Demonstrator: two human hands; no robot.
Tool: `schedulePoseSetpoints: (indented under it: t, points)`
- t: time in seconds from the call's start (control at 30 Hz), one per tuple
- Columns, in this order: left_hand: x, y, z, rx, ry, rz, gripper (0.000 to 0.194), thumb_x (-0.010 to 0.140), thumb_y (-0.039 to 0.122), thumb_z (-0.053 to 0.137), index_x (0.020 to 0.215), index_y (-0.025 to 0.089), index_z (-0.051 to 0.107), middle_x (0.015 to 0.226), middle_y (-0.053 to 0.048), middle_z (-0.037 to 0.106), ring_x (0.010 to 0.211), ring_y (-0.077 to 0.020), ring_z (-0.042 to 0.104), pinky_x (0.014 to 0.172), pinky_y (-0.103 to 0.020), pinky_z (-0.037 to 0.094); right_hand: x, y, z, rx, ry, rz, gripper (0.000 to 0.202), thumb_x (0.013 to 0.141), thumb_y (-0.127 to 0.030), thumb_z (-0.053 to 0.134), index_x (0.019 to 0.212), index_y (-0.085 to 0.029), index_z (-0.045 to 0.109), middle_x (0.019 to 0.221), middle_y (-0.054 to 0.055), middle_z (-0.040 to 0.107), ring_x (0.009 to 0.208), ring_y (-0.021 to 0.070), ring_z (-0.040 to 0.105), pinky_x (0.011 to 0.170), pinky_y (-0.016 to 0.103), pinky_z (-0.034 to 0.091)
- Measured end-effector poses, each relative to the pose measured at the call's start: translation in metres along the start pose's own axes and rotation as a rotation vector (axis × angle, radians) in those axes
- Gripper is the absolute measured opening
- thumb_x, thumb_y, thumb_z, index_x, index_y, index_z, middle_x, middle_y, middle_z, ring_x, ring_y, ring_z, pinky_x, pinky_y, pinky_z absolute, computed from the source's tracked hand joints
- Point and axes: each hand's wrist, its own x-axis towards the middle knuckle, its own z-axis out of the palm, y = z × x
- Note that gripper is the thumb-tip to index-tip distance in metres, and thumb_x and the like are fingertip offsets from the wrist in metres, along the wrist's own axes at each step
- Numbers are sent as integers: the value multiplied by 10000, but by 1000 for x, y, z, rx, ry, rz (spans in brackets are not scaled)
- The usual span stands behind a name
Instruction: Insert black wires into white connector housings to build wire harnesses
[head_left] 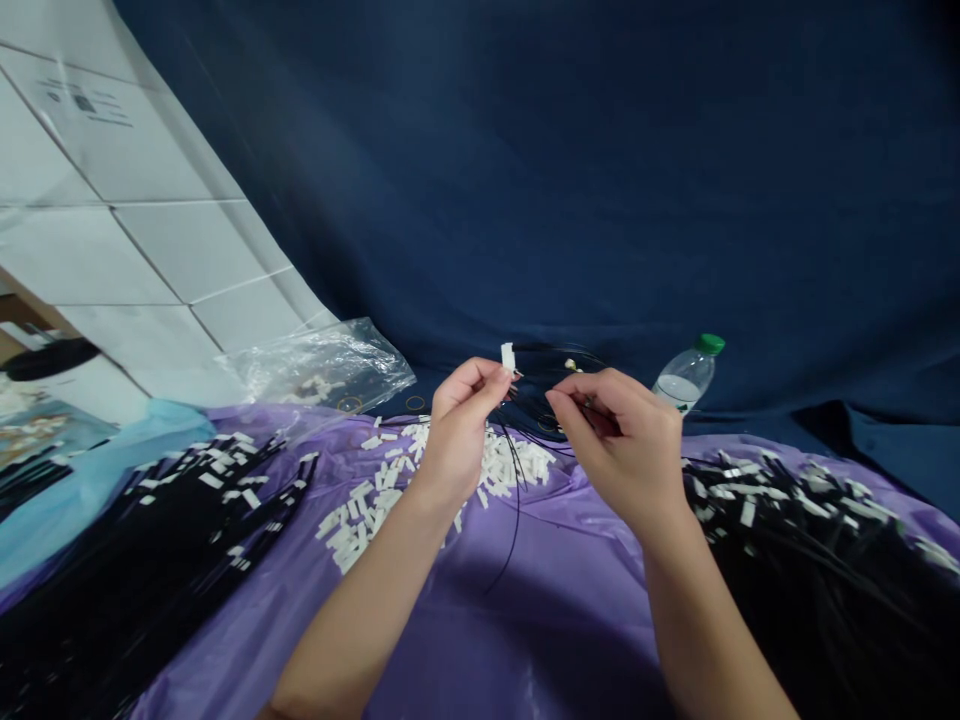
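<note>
Between thumb and forefinger, my left hand [466, 415] pinches a white plastic connector housing [508, 356], held upright above the purple sheet. Thin black wires [514, 470] hang below it and curve down toward the sheet. My right hand [626, 430] is closed in a pinch a short way to the right, with black wires close to its fingers. A small pale wire end [573, 366] shows just above this hand. Exactly what sits between the right fingertips is too small to make out. Behind and below my left hand lies a loose pile of white connector housings [367, 515].
Bundles of black wires with white ends lie at left [202, 540] and right [810, 540] on the purple sheet [525, 610]. A green-capped bottle [686, 375] stands behind my right hand. A clear plastic bag [330, 365] lies back left, before white boxes [180, 240]. Dark blue cloth [570, 170] hangs behind.
</note>
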Motion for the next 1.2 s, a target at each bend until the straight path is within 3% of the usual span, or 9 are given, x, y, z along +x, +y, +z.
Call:
schedulePoseSetpoints:
  t: [0.7,1.2]
  points:
    - [-1,5,-2,51,-50,20,134,799,258,643,690,181,632,686,-1,532,693,-118,454,695,-246,353,-1,-1,-9,-65,-90,-75,93,885,-159,546,845,-178,627,757,12,609,651,105,536,592,232,415]
    - [0,0,0,-79,-37,-119,103,771,230,646,688,169,637,720,-13,556,668,-109,455,645,-240,347,-2,0,-9,-107,-149,-59,85,886,-172,550,864,-179,633,783,5,613,647,93,542,582,227,403]
